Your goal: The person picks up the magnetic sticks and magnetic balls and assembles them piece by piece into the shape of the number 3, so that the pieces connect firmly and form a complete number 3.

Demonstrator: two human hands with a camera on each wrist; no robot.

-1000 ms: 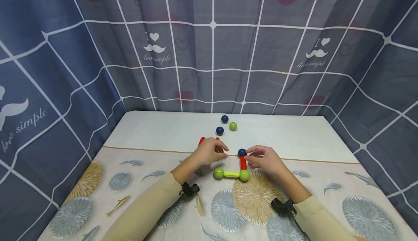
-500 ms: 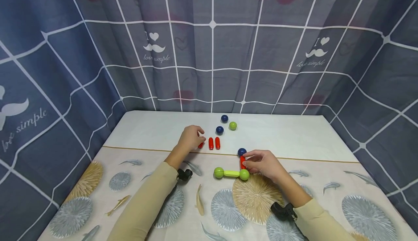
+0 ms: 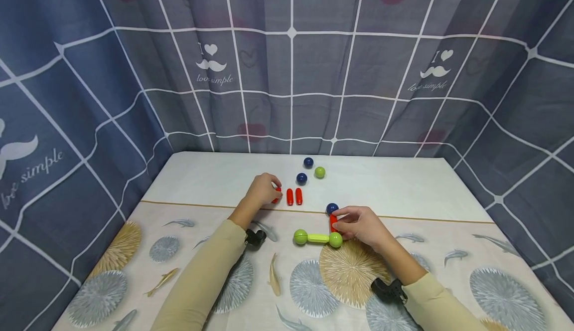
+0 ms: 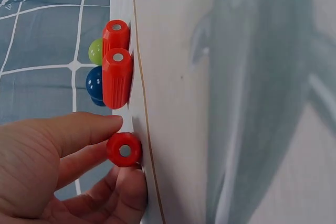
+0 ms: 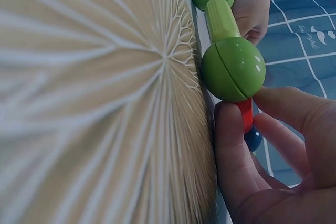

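Observation:
At the left of a group of red magnetic rods, my left hand (image 3: 261, 189) has its thumb and fingers around one red rod (image 4: 125, 149), whose silver end disc faces the left wrist camera. Two more red rods (image 3: 294, 197) lie just to the right. My right hand (image 3: 361, 225) grips another red rod (image 3: 333, 223) standing in line between a dark blue ball (image 3: 332, 209) and a green ball (image 3: 335, 240). A yellow-green rod (image 3: 318, 239) runs from that green ball to a second green ball (image 3: 300, 237), forming an L shape.
Two dark blue balls (image 3: 302, 178) and a loose green ball (image 3: 320, 172) sit farther back on the white table surface (image 3: 385, 186). A patterned cloth (image 3: 188, 261) covers the nearer part. A checked curtain (image 3: 269, 72) encloses the back and sides.
My left hand has moved left and back from beside the joined pieces to the leftmost red rod, uncovering the other two. My right hand has come down slightly along its red rod.

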